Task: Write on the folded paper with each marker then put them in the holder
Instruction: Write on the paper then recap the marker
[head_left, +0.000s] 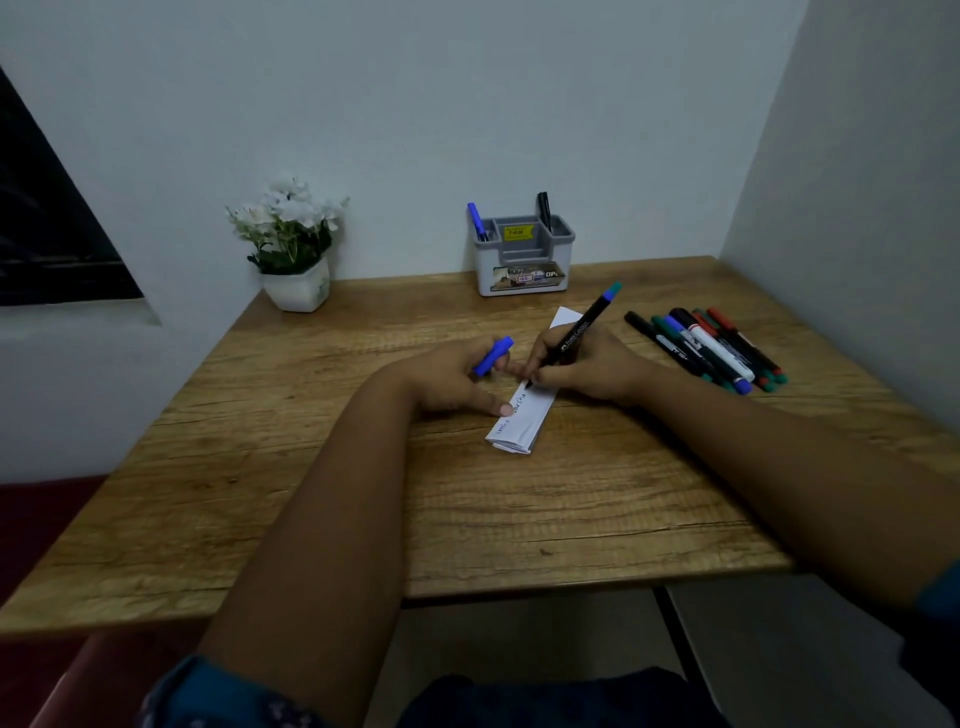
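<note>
A folded white paper (519, 421) lies on the wooden table (311, 441), with handwriting on its top face. My right hand (587, 364) grips a black marker (582, 327) with a blue end, its tip touching the paper. My left hand (457, 379) holds the marker's blue cap (492, 356) in its fingers, and its thumb presses the paper's left edge. A grey holder (522, 260) stands at the back by the wall, with a blue marker (476, 221) in its left slot and a black marker (544, 208) in its right slot.
Several loose markers (711, 351), black, green, blue, red and white, lie in a row on the table to the right of my right hand. A white pot of white flowers (291, 244) stands at the back left corner. Walls close the table at the back and right.
</note>
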